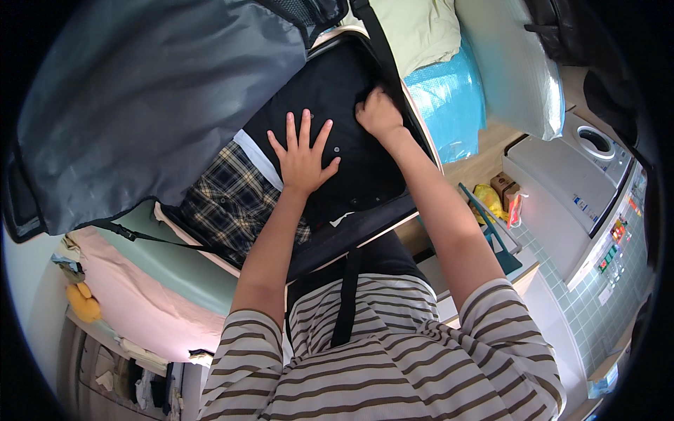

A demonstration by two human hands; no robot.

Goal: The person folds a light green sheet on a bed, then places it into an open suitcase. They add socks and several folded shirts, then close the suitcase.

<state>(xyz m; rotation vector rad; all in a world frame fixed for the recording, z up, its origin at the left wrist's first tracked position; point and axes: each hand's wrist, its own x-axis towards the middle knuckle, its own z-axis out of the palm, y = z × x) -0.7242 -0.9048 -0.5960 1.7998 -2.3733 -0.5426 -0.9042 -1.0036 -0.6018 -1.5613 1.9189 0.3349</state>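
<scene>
An open suitcase (421, 133) lies in front of me with folded clothes in it. My left hand (302, 161) rests flat with fingers spread on a black buttoned shirt (330, 84). At the suitcase's far right side, my right hand (381, 116) is closed, its fingers curled into the black cloth; the fingertips are hidden. A dark plaid shirt (228, 189) lies left of my left hand, with a strip of pale blue cloth (258, 158) between it and the black shirt. The suitcase's grey-lined lid (154, 105) stands open on the left.
Black straps (375, 38) cross the suitcase's far right edge. Beyond it are a blue bubble-wrapped bundle (446, 105) and a silvery wrapped panel (519, 70). A white washing machine (569, 175) stands at right. Pink bedding (140, 288) lies at left, near a yellow plush toy (83, 303).
</scene>
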